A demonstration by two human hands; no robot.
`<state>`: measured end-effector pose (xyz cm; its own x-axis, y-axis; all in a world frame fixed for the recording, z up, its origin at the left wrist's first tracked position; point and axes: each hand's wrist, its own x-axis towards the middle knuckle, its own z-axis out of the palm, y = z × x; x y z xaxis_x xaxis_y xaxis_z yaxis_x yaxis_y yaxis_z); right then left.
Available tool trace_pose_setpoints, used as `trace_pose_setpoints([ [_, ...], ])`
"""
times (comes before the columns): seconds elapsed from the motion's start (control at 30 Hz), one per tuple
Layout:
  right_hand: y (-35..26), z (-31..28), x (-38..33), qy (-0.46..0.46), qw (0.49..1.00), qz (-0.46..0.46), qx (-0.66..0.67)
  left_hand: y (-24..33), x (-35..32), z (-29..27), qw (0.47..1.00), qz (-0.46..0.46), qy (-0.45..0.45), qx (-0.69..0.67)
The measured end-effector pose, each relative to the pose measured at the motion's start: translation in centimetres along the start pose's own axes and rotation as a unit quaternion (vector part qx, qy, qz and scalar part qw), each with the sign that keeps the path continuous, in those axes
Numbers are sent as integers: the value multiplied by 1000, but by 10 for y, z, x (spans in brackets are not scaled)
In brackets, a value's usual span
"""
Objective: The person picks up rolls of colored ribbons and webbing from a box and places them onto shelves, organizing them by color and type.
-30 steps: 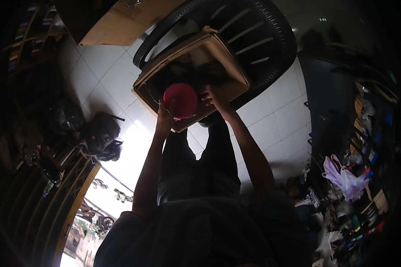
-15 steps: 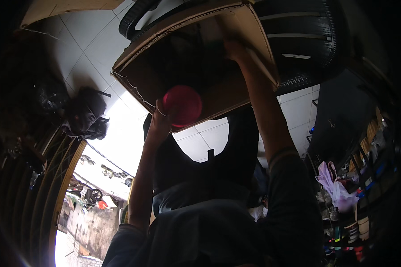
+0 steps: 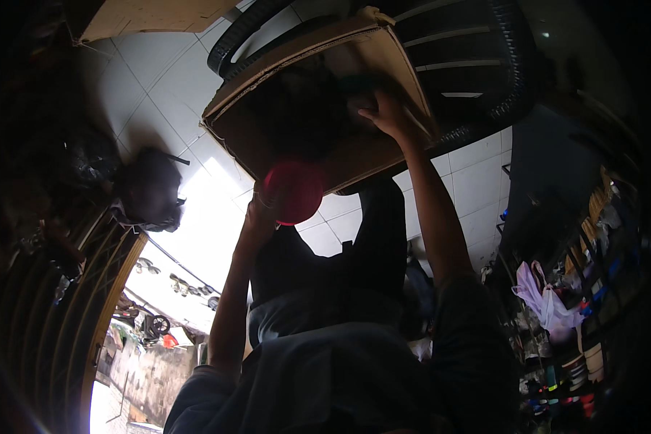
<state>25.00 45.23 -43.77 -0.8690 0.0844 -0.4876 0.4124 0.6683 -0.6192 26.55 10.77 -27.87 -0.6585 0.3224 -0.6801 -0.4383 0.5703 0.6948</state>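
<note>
An uncovered cardboard box (image 3: 405, 69) rests on a black plastic chair (image 3: 510, 58), its inside mostly in deep shadow. At the box's near left edge, my left hand (image 3: 255, 220) is closed on a round, deep-pink bowl-like object (image 3: 294, 193), whose exact kind does not show. My right hand (image 3: 389, 118) reaches over the near right side into the box. Its fingers are curled around a dark, roundish thing (image 3: 358, 108), too dim to name. Other contents of the box are lost in the dark.
A black backpack (image 3: 150, 189) sits on the tiled floor (image 3: 155, 69) to the left, near a folding metal gate (image 3: 72, 289). Another cardboard piece (image 3: 152, 18) is at the far left. A rack with a pale plastic bag (image 3: 546, 300) stands on the right.
My right hand has drawn back toward me within the box and now shows more clearly, with a dark roundish thing at its fingers. The pink object in my left hand sits slightly lower.
</note>
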Motion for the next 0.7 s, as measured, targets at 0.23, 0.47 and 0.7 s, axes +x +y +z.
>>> trace_pose_setpoints([
  [0.23, -53, -65, -79, 71, 970, 6, 234, -23, -87, -72, 997, -69, 22, -12],
  [0.47, -108, -98, -147, 42, 901, 79, 424, -78, -170, -112, 935, -223, 274, -32],
  [0.7, -137, -58, -209, 92, 889, -31, 448, -5, -141, -100, 956, 20, 249, -151],
])
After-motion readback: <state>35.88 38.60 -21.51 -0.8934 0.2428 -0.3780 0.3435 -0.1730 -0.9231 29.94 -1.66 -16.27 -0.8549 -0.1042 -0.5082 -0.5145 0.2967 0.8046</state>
